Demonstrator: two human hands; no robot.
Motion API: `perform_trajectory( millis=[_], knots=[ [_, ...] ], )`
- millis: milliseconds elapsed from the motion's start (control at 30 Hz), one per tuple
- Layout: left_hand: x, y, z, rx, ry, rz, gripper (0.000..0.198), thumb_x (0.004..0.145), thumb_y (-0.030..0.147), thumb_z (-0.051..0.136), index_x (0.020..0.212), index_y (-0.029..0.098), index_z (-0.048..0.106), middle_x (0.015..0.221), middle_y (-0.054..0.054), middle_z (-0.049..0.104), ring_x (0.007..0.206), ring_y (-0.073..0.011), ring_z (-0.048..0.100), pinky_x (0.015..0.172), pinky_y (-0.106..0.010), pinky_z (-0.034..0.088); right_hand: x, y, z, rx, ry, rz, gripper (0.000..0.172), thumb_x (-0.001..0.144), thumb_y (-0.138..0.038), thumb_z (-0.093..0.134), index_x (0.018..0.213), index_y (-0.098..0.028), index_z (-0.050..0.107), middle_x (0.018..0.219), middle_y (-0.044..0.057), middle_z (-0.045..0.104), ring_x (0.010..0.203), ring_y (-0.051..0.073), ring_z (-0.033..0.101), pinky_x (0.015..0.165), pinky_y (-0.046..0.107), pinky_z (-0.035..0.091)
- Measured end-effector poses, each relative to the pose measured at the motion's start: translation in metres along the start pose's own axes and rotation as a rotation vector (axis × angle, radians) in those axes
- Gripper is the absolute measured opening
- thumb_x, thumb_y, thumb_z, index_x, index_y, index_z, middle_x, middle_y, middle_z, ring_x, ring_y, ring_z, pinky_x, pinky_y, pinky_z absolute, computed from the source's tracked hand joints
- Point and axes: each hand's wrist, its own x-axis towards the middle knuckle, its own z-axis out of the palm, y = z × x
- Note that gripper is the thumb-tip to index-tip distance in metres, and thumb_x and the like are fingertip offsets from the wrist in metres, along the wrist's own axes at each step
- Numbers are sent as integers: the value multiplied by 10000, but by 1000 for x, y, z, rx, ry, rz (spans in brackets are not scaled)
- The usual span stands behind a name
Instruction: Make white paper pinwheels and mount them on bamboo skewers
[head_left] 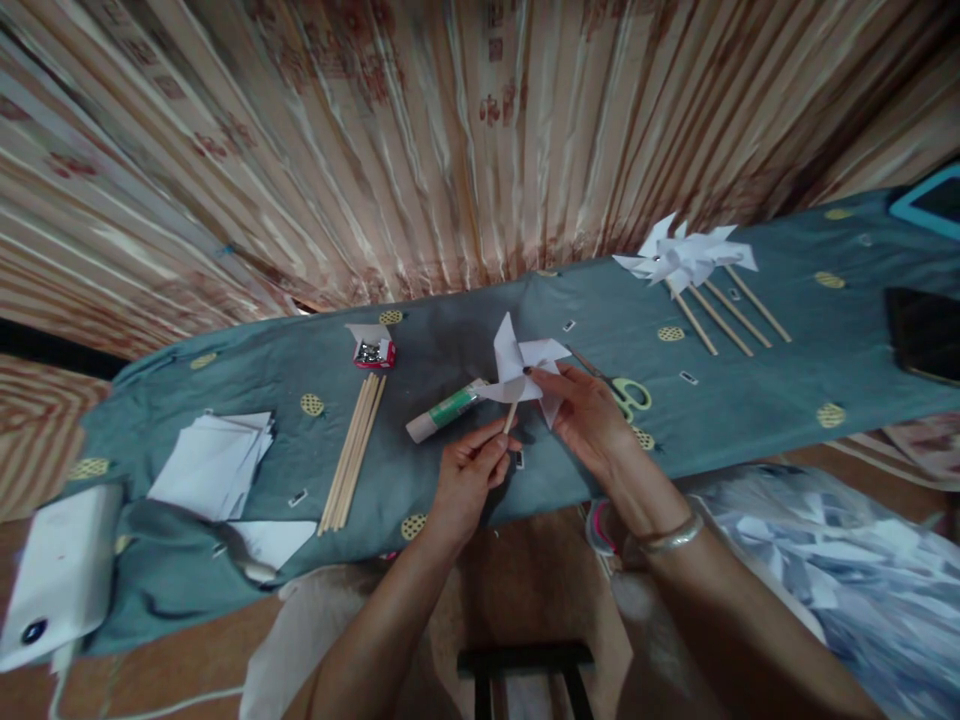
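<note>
Head camera is looking down at two hands over the teal cloth (pixel 750 400). What are they gripping?

— The left hand (pixel 469 470) is pinching the wooden stick (pixel 511 417), thumb and fingers closing on it near its lower end. The right hand (pixel 589 415) is closing its fingertips on one blade of the white paper pinwheel (pixel 525 365).

— And where is the pinwheel sitting?

— It is hovering just above the cloth, between the glue stick (pixel 448 410) and the scissors (pixel 630 395). It is riding on top of the stick, just above the left fingers and touching the right ones.

— What is worrying you?

— The paper, I would judge. A hard squeeze could be creasing or tearing that blade, and a stick twisting in the left pinch could be working the centre loose.
</note>
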Motion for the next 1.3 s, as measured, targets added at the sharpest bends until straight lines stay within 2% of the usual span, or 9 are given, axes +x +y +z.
perform_trajectory(
  millis=[233,433,733,1033,1167,1300],
  knots=[
    [1,4,-1,-3,2,7,384,620,361,822,924,134,763,655,-19,641,449,-25,345,421,-197,169,-3,-2,-1,-75,-9,-19,291,542,-305,866,757,-199,700,776,-23,713,662,100,633,612,199,523],
    [5,5,-5,-14,20,55,357,643,333,805,928,124,759,652,-21,645,439,-24,344,425,-205,179,-6,-3,-5,-144,5,-63,287,556,-384,865,692,-206,686,665,-36,650,594,96,572,554,218,479],
    [10,3,-6,10,68,98,363,628,344,802,919,130,760,734,-44,694,479,-45,422,464,-217,296,-13,2,-7,-208,-31,-61,308,559,-433,865,659,-214,672,638,-35,633,594,106,573,566,234,482],
    [11,2,-6,57,83,97,365,619,364,800,897,132,755,641,-4,642,495,-65,451,495,-226,336,-20,2,4,-151,-47,34,350,463,-413,911,584,-207,655,644,-29,661,584,102,587,564,224,498],
    [8,6,-3,59,70,101,284,643,346,787,819,126,745,638,-9,638,508,-68,454,504,-225,339,-22,2,6,-253,-102,7,367,500,-471,887,565,-196,652,605,-28,628,581,101,577,594,236,488],
    [9,8,-3,23,91,96,301,602,352,812,795,133,739,644,-9,644,512,-71,472,497,-221,348,-22,-1,1,-451,-135,-72,417,564,-586,817,584,-193,679,595,-2,640,577,121,562,580,267,460]
  ],
)
